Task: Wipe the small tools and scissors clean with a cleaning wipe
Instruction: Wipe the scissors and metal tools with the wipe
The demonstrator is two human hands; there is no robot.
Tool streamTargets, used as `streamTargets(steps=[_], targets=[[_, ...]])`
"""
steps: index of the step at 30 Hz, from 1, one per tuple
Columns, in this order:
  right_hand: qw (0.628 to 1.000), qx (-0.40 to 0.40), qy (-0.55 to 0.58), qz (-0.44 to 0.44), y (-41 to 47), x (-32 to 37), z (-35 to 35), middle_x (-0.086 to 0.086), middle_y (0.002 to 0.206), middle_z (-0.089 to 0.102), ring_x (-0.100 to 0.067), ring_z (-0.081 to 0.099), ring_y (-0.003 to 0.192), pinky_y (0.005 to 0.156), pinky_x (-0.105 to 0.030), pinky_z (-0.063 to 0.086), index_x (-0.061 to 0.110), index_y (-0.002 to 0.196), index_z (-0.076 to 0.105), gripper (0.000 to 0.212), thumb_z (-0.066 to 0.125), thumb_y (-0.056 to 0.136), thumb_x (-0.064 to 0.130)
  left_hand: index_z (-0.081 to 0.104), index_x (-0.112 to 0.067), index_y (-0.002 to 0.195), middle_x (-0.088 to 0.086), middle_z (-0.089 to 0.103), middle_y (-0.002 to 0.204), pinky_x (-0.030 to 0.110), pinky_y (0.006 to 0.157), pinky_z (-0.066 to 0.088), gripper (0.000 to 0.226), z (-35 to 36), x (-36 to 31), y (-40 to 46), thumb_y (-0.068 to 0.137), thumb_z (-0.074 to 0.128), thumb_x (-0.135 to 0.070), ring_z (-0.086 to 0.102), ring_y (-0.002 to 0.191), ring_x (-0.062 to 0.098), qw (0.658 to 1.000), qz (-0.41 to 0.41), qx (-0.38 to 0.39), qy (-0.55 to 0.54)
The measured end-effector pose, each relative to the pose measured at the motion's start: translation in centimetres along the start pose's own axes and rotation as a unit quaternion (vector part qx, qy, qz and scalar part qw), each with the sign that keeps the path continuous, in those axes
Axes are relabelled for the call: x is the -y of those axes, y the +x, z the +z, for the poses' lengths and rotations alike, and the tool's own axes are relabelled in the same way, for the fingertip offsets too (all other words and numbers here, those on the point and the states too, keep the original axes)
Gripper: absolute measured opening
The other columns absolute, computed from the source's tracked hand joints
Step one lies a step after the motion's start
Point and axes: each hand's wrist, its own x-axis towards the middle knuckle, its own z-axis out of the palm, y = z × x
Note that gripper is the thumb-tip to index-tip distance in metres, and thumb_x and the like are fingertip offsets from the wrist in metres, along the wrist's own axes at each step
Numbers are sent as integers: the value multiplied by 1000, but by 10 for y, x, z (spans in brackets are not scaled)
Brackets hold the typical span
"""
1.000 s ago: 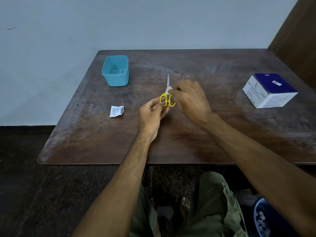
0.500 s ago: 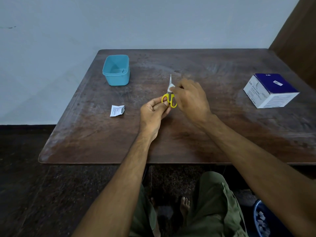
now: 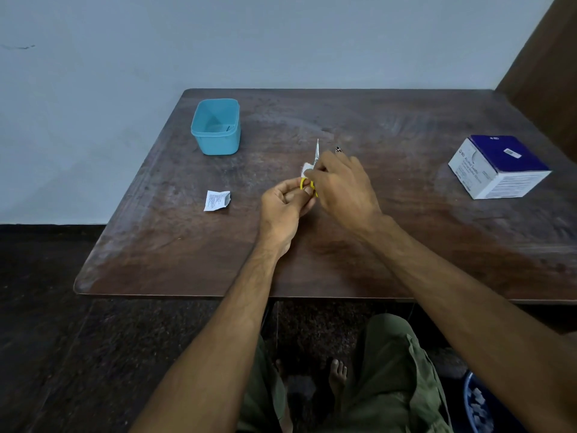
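Small scissors with yellow handles stand blade-up over the middle of the wooden table. My left hand grips the yellow handles from below. My right hand pinches a small white cleaning wipe around the lower part of the blades. Only the blade tip and a bit of yellow handle show between my hands. A small dark tool peeks out just behind my right hand.
A light blue plastic tub stands at the back left of the table. A torn white wipe wrapper lies left of my hands. A blue and white swab box sits at the right. A blue bin stands on the floor.
My right hand with the wipe has slid down the blades towards the handles, uncovering more of the blade tip. The left hand keeps its hold on the handles.
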Motion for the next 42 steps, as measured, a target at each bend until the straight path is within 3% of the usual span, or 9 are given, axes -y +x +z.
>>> streamTargets(steps=[5, 9, 12, 16, 19, 25, 33, 38, 42], targets=[[997, 27, 49, 44, 4, -19, 3, -8, 84, 64, -33, 58, 73, 61, -34, 37, 14, 90, 73, 22, 69, 68, 15, 65, -7, 95, -3, 74, 73, 17, 69, 56, 15, 0, 0, 0, 92, 57, 4, 70, 74, 5, 1000, 2, -5, -5], [982, 32, 168, 79, 1, -18, 2, -10, 90, 69, -37, 62, 79, 66, -41, 48, 11, 92, 75, 29, 53, 72, 12, 65, -6, 97, -3, 74, 74, 17, 71, 57, 15, -2, -2, 0, 92, 56, 5, 70, 74, 5, 1000, 3, -13, -22], [951, 17, 280, 130, -8, -24, -2, -4, 90, 71, -22, 65, 82, 72, -29, 49, 10, 93, 75, 26, 55, 79, 1, 65, -4, 100, -2, 75, 76, 18, 72, 57, 15, -1, -2, -1, 93, 55, 4, 71, 76, 6, 1000, 6, -7, -25], [903, 38, 366, 222, -1, -28, -8, 2, 87, 72, -6, 61, 72, 68, -19, 48, 14, 97, 76, 19, 66, 84, 6, 65, -4, 102, -2, 75, 79, 19, 73, 57, 15, -3, -2, 1, 94, 55, 3, 71, 79, 8, 999, 7, -4, -43], [906, 10, 366, 214, -1, -20, -7, 0, 86, 72, -2, 56, 68, 65, -14, 44, 14, 98, 76, 21, 64, 84, 4, 65, -3, 100, -2, 75, 78, 17, 71, 56, 14, -3, -3, 0, 94, 54, 3, 71, 78, 6, 998, 6, -12, -69], [918, -80, 341, 184, -26, -2, -5, 0, 91, 72, -9, 64, 83, 76, -26, 52, 11, 100, 75, 18, 65, 86, 5, 64, 0, 103, -1, 75, 80, 17, 71, 56, 13, -4, -4, 0, 94, 54, 1, 71, 79, 7, 994, 4, -24, -107], [931, -91, 299, 188, -29, 15, 2, 1, 93, 71, -16, 66, 84, 72, -37, 54, 15, 96, 73, 13, 66, 85, 13, 57, 10, 118, 2, 76, 84, 18, 76, 57, 27, -3, -5, 1, 94, 57, -4, 71, 79, 8, 991, -6, -35, -129], [962, -64, 223, 142, -35, 22, 6, -3, 84, 65, -28, 64, 72, 61, -36, 49, 16, 99, 72, 20, 56, 87, 19, 62, 3, 110, 0, 75, 80, 16, 69, 55, 18, 0, -3, 1, 94, 58, -4, 70, 75, 5, 994, -2, -43, -99], [969, -79, 189, 135, -29, 12, 7, -3, 79, 63, -26, 62, 69, 61, -34, 44, 15, 96, 73, 21, 55, 87, 22, 62, -1, 102, 1, 75, 78, 17, 70, 56, 10, -1, -4, 0, 94, 57, -1, 71, 73, 7, 995, 2, -30, -91]])
